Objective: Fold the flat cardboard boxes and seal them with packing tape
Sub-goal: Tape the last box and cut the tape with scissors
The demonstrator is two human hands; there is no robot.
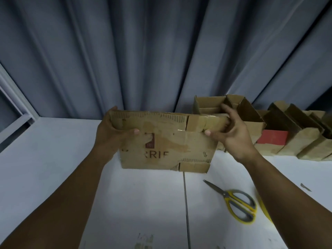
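A person holds a worn cardboard box (167,141) upright above the white tabletop (136,194). The left hand (111,132) grips its left end; the right hand (231,130) pinches its right end. It looks mid-fold; next the flaps need closing. Scissors (233,200) lie nearby, folded boxes (280,133) behind.

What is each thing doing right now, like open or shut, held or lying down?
Cardboard box, upright, held at both top ends.
Left hand, grips the box's left end.
Right hand, grips the box's right end.
Scissors, blades shut, lying flat on the table.
Row of boxes, folded up, tops open, standing on the table.
Curtain, drawn shut.
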